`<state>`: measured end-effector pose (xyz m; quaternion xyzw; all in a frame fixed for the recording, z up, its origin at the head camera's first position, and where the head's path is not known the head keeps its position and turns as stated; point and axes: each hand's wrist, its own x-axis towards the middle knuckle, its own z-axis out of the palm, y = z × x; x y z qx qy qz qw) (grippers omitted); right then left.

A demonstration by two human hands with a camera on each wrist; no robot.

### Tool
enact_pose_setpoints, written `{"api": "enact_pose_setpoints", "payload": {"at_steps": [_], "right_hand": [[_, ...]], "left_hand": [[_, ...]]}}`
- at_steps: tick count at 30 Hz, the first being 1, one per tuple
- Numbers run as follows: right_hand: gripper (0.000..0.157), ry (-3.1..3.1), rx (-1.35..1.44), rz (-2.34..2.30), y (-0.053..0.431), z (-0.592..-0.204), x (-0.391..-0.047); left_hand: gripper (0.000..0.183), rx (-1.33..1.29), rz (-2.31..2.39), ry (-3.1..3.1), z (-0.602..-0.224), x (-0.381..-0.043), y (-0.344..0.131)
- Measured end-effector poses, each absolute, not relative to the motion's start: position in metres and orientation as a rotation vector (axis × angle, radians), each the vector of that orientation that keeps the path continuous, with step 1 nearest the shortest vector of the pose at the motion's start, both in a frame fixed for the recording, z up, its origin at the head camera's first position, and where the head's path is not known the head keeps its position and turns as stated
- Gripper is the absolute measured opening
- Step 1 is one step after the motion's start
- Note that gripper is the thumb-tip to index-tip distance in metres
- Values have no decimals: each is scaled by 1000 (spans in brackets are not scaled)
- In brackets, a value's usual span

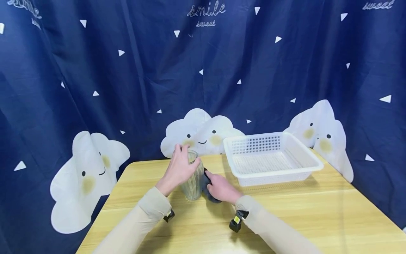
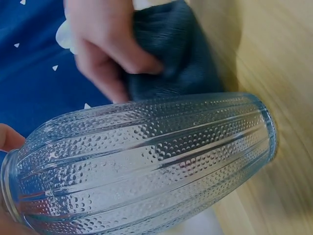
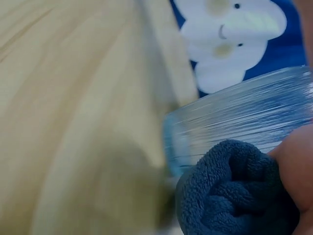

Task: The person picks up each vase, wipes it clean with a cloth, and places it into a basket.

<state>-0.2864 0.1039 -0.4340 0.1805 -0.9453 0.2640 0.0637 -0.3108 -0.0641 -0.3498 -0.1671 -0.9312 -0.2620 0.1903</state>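
Note:
A clear glass vase (image 1: 192, 187) with ribs and raised dots stands on the wooden table, its base down. My left hand (image 1: 181, 165) grips it around the neck from above, and in the left wrist view the fingers show only at the rim. A dark blue-grey towel (image 2: 171, 54) is bunched in my right hand (image 1: 223, 187). That towel lies against the right side of the vase, as the right wrist view also shows, with thick folds of terry cloth (image 3: 230, 191) beside the glass. Some of the right fingers are hidden by the towel.
A white perforated plastic basket (image 1: 276, 176) sits at the back right of the table (image 1: 317, 218). Behind the table hangs a dark blue curtain (image 1: 222, 91) with white clouds and triangles.

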Motion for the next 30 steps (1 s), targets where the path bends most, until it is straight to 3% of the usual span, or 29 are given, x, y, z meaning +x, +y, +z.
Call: {"api": "enact_pose_setpoints", "payload": {"at_steps": [14,30], "right_hand": [[61,-2537,537,776,110,-368,-272],[63,-2734,464,683,104,-410,-280]], "left_hand": [[61,-492,-672,-2585,-353,-314,-64],[53,-504,-684,-2590,-355,-318,-64]]}}
